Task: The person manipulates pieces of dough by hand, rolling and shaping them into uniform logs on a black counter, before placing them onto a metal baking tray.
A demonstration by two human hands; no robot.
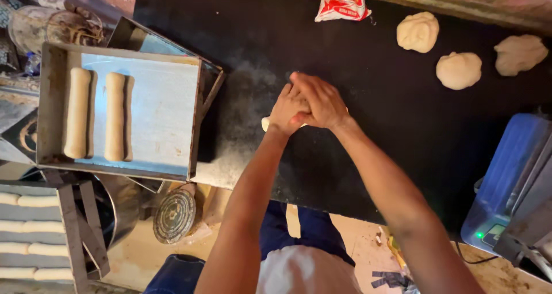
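Both hands press down together on the black desk (402,116). Right hand (322,101) lies over left hand (287,110), palms flat, fingers extended, no closed grip. Beneath them is a piece of dough (265,123): only a pale end shows at the left wrist side; the rest is hidden, so its shape cannot be told. Left of the hands, a metal tray (167,104) holds two dough logs (95,114). Beyond the hands, to the right, three dough lumps (458,70) lie well apart from them. A blue scale (506,179) is cut off at the right edge.
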